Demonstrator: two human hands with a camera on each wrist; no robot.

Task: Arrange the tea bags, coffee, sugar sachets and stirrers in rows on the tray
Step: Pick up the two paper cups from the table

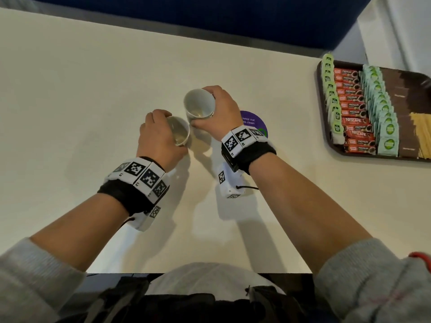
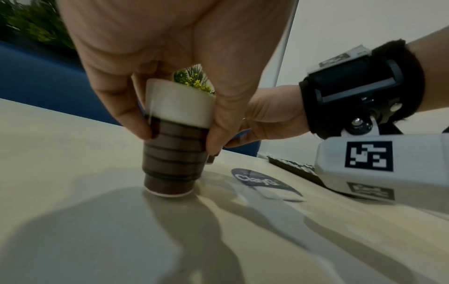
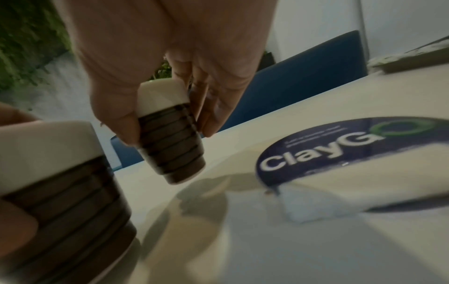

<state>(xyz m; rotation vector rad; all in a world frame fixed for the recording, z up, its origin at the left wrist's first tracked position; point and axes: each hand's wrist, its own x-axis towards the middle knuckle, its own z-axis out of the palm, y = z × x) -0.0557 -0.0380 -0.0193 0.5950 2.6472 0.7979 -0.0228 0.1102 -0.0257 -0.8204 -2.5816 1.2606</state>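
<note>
I see the cream tabletop, then the dark brown tray at its right edge, holding rows of tea bags, red coffee sachets and pale wooden stirrers. My left hand grasps a brown ribbed, white-rimmed cup standing on the table; my right hand grasps a matching cup, lifted and tilted.

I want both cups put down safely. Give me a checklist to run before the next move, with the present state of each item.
1. Left hand grips left cup: ok.
2. Left cup's base on the table: ok.
3. Right hand grips right cup: ok.
4. Right cup level: not ok, tilted and lifted.
5. Cups empty: ok.
6. Tray apart from both hands: ok.
</note>
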